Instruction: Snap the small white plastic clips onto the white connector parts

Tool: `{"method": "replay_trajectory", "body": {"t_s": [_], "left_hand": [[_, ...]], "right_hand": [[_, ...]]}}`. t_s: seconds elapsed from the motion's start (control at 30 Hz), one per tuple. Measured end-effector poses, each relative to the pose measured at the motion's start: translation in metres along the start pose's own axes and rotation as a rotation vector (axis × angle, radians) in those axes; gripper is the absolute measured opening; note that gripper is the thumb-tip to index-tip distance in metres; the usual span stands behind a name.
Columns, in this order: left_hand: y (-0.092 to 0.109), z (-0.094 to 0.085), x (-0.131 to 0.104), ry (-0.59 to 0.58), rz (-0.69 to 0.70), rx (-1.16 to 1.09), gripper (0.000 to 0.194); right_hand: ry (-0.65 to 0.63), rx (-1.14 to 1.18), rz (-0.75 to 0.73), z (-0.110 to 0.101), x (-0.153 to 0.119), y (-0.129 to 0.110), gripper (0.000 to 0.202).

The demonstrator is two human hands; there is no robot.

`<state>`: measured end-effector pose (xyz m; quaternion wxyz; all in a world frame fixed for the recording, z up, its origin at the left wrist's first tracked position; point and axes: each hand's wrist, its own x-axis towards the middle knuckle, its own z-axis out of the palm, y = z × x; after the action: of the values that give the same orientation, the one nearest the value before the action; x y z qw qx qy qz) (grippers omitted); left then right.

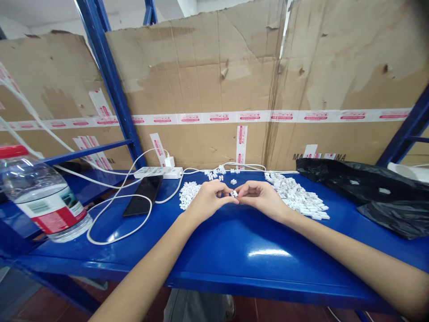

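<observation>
Between my fingertips, above the blue table (pixel 228 250), is a small white plastic part (pixel 233 194) with dark spots on it. My left hand (pixel 209 197) pinches it from the left, thumb and forefinger together. From the right, my right hand (pixel 262 198) grips the same part with its fingertips. A heap of small white pieces (pixel 188 195) lies just left of my left hand. Beyond my right hand spreads a larger pile of longer white pieces (pixel 301 197). Several loose white parts (pixel 217 172) sit behind my hands, with one part (pixel 233 182) closer to them.
A black phone (pixel 143 195) and white cable (pixel 110 243) lie on the left, near a power strip (pixel 157 172). A large water bottle (pixel 50 201) stands at far left. Black plastic bags (pixel 395 214) cover the right side. Cardboard (pixel 208 80) walls the back between blue posts (pixel 114 76).
</observation>
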<state>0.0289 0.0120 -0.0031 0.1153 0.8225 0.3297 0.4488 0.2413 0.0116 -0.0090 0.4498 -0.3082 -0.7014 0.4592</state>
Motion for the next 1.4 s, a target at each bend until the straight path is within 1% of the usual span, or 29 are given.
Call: {"method": "replay_trajectory", "body": {"t_s": [0.47, 1.0, 1.13, 1.4], "left_hand": [[0.0013, 0.0000, 0.0010, -0.007, -0.087, -0.016, 0.023], [0.0028, -0.0007, 0.0012, -0.038, -0.119, -0.011, 0.022], [0.0027, 0.0003, 0.0006, -0.045, -0.113, -0.022, 0.020], [0.0045, -0.0001, 0.0011, -0.057, -0.088, -0.011, 0.009]], "right_hand": [[-0.016, 0.004, -0.011, 0.0008, -0.0018, -0.0015, 0.016], [-0.020, -0.121, -0.074, 0.0006, -0.0042, -0.0054, 0.014], [-0.024, -0.155, -0.085, 0.0005, -0.0046, -0.0058, 0.009], [-0.018, -0.148, -0.090, 0.0002, -0.0046, -0.0062, 0.012]]}}
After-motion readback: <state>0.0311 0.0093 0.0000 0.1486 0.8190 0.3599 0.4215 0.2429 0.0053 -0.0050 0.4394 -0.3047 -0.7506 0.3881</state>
